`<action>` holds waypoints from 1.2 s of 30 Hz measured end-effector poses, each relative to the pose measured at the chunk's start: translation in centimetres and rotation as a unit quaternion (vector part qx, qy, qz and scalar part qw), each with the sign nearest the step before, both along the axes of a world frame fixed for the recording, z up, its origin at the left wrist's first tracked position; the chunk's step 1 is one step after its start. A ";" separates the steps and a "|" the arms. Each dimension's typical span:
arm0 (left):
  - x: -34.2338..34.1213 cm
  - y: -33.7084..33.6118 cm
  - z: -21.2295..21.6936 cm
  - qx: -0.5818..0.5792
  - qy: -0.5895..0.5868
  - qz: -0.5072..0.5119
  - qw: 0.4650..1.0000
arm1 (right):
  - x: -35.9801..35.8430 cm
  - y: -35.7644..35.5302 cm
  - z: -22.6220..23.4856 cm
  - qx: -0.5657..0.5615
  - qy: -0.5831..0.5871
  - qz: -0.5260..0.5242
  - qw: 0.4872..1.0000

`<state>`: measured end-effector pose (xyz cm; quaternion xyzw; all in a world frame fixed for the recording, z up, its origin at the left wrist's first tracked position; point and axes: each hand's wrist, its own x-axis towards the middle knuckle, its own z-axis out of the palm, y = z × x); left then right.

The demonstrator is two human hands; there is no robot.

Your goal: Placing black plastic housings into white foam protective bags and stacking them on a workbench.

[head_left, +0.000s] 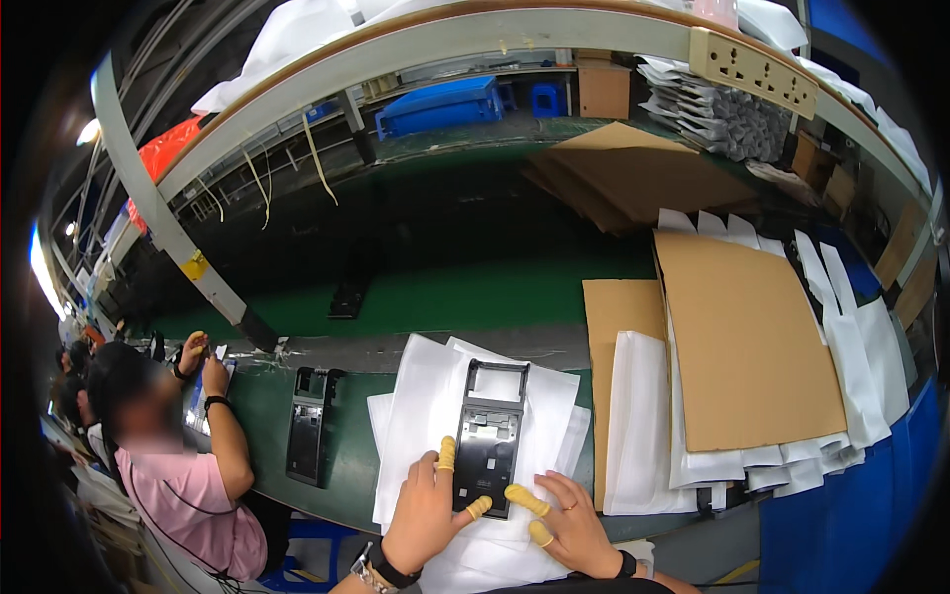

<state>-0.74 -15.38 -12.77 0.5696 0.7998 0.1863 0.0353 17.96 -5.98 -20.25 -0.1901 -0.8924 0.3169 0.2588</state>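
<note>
A long black plastic housing (489, 450) with an open rectangular frame at its far end lies on a stack of white foam sheets (416, 396) in front of me. My left hand (421, 515) grips its near left side, the index finger along the edge and the thumb over the lower end. Beside the near right corner, my right hand (574, 535) has its fingers apart, with the index fingertip at the corner. Yellow finger cots cover the thumb and index finger of both hands. A similar black housing (308, 428) lies on the green bench to the left.
Brown cardboard sheets (752, 346) interleaved with white foam are stacked at the right. A dark green conveyor belt (465, 287) runs behind the bench, carrying another black part (348, 292). A co-worker in a pink shirt (198, 505) sits at the left. A metal post (178, 218) rises nearby.
</note>
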 end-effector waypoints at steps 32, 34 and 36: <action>-0.3 0.4 10.5 0.268 -0.730 -0.037 0.628 | -0.5 -0.1 0.3 0.011 -0.020 -0.027 0.999; -1.6 0.3 10.5 0.271 -0.767 -0.019 0.582 | -0.7 -0.4 0.5 0.011 -0.023 -0.023 0.999; -2.4 0.5 10.6 0.280 -0.802 -0.019 0.527 | -0.7 -0.4 0.3 0.015 -0.027 -0.031 0.999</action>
